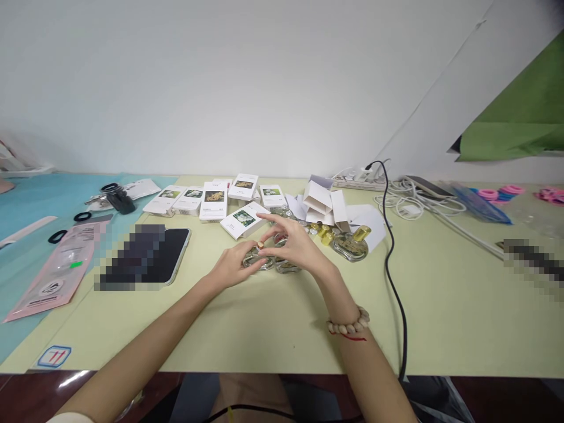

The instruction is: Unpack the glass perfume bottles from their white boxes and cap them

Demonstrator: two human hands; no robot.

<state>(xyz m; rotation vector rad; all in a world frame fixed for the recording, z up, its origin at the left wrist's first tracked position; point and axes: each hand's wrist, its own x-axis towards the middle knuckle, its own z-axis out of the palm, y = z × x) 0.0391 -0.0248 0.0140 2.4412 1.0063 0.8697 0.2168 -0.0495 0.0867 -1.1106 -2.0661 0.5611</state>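
My left hand is closed around a small flat glass bottle lying just above the pale green table. My right hand pinches the bottle's gold cap between thumb and forefinger, its other fingers spread. A second small glass bottle lies under my right hand. To the right stands a larger glass bottle with a gold cap, with a few loose gold caps beside it.
Several white flower-printed boxes lie in a row behind my hands, with unfolded white cartons to their right. A phone lies at the left, a pink packet beyond it. A black cable crosses the table's right side.
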